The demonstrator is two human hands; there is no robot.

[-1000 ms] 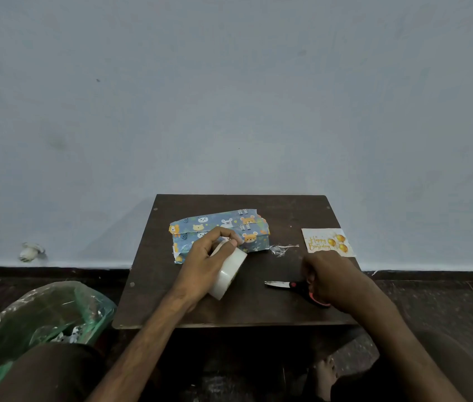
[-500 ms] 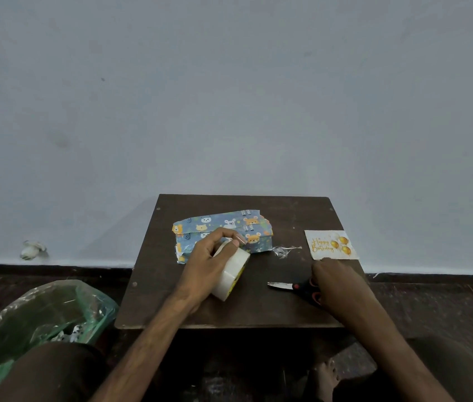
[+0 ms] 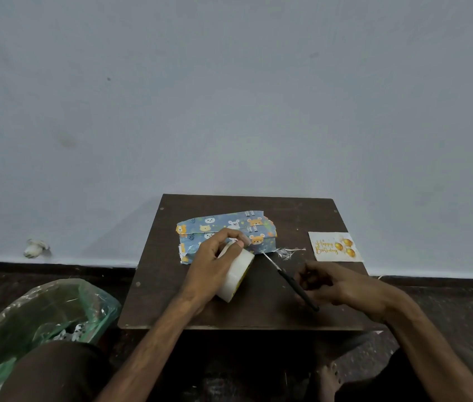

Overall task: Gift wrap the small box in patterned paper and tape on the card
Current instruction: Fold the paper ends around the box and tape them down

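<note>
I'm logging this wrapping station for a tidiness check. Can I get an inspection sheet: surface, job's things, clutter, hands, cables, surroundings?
Surface: small dark wooden table.
Job's things: box in animal-print paper, ends uneven; birthday card lying apart at the table's right edge; tape roll; scissors.
Clutter: crumpled tape scrap between box and card.
Hands: left hand grips the tape roll, beside the box; right hand holds the scissors, tips pointing toward the roll.
Cables: nothing seen.
Surroundings: plain wall; green plastic bag with scraps on the floor, left; white crumpled lump at the wall's foot.
</note>
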